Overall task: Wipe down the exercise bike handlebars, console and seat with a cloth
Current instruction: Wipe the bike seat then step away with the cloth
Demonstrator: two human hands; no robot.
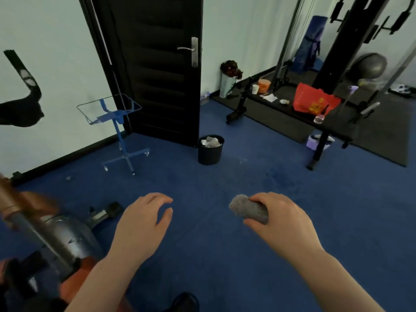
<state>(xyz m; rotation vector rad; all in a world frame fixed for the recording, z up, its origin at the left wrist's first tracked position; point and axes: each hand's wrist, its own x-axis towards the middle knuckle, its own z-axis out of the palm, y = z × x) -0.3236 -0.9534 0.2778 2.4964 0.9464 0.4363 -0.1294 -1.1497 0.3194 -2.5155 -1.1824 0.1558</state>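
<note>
Both hands hover over the blue floor [225, 255]: the right hand [279, 217] grips a bunched grey cloth [248, 211], the left hand [140, 224] is empty with fingers loosely curled. At lower left stands the exercise bike [65, 237].

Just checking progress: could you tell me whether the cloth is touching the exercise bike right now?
No, the right hand holds the grey cloth in the air over the blue floor, apart from the bike.
</note>
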